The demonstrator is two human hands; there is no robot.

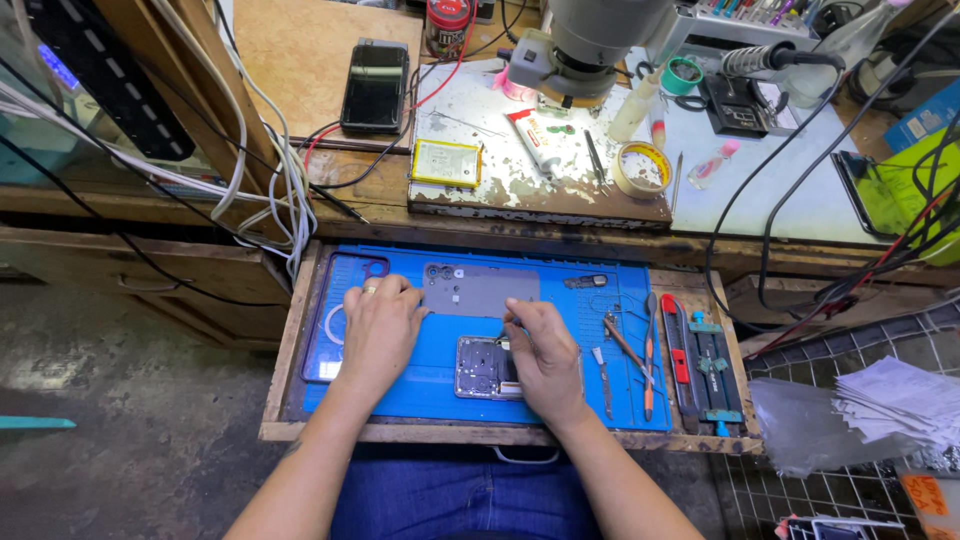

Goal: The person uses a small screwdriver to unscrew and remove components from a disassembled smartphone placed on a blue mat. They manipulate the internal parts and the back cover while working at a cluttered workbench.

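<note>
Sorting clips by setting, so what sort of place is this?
Most likely a phone repair bench: an opened phone lies under the right hand on a blue work mat, with a microscope and a loose battery on the bench above.

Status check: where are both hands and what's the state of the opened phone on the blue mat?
Left hand flat on blue mat, beside grey back panel. Right hand pinching a thin tool over opened phone. Nothing blocking.

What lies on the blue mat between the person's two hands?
In the head view, between the left hand and right hand, bare blue mat shows, with the opened phone body at the right hand's edge and the grey back cover above.
</note>
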